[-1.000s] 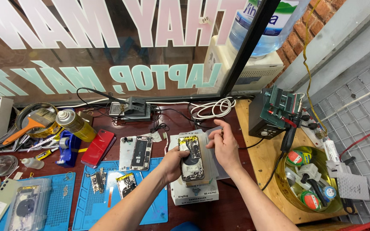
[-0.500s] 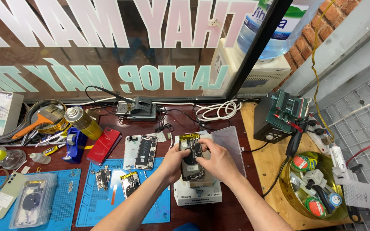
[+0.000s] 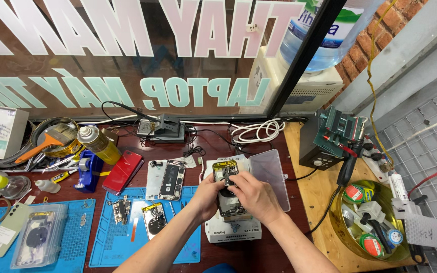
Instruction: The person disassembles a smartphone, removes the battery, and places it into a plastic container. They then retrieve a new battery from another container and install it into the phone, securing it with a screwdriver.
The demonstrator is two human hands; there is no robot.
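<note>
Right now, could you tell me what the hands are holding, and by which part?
Both hold an opened phone body: left hand on its left edge, right hand over its right side.

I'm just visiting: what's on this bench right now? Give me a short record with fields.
left hand: steadies the opened phone from its left side
right hand: rests on the phone, fingers at its middle
under phone: white box-shaped device
left of it: blue work mat, second opened phone, red phone
far right: yellow bowl of tape rolls

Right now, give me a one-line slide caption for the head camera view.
Both hands, left hand and right hand, work on an opened phone lying on a white heating block, amid a cluttered repair bench.
</note>
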